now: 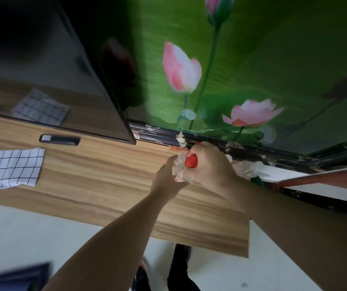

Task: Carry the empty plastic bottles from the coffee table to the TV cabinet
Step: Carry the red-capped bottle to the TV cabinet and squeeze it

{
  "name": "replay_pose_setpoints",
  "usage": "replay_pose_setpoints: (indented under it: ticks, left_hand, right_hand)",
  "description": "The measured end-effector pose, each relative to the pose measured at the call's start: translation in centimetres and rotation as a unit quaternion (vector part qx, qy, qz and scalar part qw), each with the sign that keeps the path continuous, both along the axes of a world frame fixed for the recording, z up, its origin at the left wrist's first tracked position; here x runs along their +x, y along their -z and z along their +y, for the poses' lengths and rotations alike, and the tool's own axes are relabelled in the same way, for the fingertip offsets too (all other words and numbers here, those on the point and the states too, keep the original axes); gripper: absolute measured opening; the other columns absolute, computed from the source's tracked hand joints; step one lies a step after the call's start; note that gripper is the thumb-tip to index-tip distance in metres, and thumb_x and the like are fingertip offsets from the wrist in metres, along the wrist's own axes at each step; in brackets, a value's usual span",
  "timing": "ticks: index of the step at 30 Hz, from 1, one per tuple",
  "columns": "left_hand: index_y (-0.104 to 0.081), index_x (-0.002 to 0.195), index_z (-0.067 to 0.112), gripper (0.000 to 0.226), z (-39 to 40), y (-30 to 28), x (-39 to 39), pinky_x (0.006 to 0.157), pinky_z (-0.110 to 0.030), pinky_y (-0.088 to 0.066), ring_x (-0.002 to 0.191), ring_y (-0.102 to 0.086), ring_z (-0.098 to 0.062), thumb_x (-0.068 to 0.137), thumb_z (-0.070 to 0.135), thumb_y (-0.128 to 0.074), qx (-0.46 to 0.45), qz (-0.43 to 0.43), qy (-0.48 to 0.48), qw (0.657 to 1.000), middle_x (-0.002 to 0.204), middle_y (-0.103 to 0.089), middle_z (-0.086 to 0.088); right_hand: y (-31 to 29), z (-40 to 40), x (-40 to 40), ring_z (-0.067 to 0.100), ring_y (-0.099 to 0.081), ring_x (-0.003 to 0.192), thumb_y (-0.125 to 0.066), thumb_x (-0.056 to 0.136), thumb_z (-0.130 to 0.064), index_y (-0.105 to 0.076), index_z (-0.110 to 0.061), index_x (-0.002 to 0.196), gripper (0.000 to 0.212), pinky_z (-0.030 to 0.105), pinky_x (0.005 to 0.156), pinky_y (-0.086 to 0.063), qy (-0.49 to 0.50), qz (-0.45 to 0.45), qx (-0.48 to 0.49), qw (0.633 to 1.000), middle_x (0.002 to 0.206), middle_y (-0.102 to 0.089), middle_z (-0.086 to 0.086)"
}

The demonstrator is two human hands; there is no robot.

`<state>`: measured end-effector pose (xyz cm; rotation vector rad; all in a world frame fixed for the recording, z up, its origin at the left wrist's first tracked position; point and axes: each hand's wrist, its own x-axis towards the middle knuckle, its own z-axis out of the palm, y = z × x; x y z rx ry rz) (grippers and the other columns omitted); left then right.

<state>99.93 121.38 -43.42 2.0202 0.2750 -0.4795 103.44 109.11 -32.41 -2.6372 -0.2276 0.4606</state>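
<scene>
A clear plastic bottle with a red cap is held over the right part of the wooden TV cabinet top. My left hand grips its body from the left. From the right, my right hand wraps around the neck and cap end. Most of the bottle is hidden by the fingers. Another clear plastic object shows just behind my right hand, partly hidden.
A black TV stands on the cabinet at left, a dark remote below it, and a checked cloth further left. A green lotus-print wall rises behind. A reddish pole crosses at right. White floor lies below.
</scene>
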Motion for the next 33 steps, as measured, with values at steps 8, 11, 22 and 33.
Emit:
replay_pose_setpoints:
  ticks: [8,11,22,33]
  left_hand:
    - [-0.038,0.137,0.03,0.084,-1.9,3.8,2.7,0.088,-0.043,-0.053,0.105,-0.062,-0.024,0.069,0.026,-0.085,0.021,0.021,-0.014,0.999,0.124,-0.063,-0.002]
    - [-0.037,0.137,0.03,0.084,-2.3,4.5,3.1,0.088,-0.043,-0.052,0.105,-0.062,-0.025,0.069,0.027,-0.085,0.025,0.024,-0.017,0.999,0.124,-0.062,-0.002]
    - [-0.037,0.137,0.038,0.09,-2.2,5.0,4.0,0.083,-0.042,-0.054,0.101,-0.063,-0.023,0.064,0.031,-0.088,0.02,0.012,-0.016,1.0,0.124,-0.06,0.002]
    - [-0.037,0.141,0.037,0.083,-2.6,5.1,2.8,0.09,-0.044,-0.052,0.108,-0.06,-0.023,0.072,0.026,-0.083,0.0,-0.002,-0.034,0.999,0.13,-0.059,0.002]
  right_hand:
    - [4.8,-1.4,3.1,0.026,-0.061,0.076,-0.071,0.072,-0.018,-0.067,-0.013,0.085,0.014,0.028,0.062,-0.04,-0.007,-0.01,-0.01,1.0,0.085,-0.059,0.006]
    - [5.8,-1.7,3.7,0.025,-0.061,0.076,-0.073,0.074,-0.02,-0.067,-0.015,0.086,0.014,0.027,0.062,-0.038,-0.006,-0.013,-0.003,1.0,0.083,-0.058,0.003]
    - [6.0,-2.3,5.1,0.026,-0.063,0.08,-0.068,0.078,-0.02,-0.068,-0.009,0.091,0.017,0.038,0.07,-0.054,-0.014,-0.012,0.001,1.0,0.088,-0.067,0.008]
    - [6.1,-2.6,4.0,0.025,-0.062,0.09,-0.071,0.08,-0.021,-0.063,-0.01,0.103,0.027,0.041,0.078,-0.054,-0.012,-0.02,-0.025,0.999,0.103,-0.063,0.007]
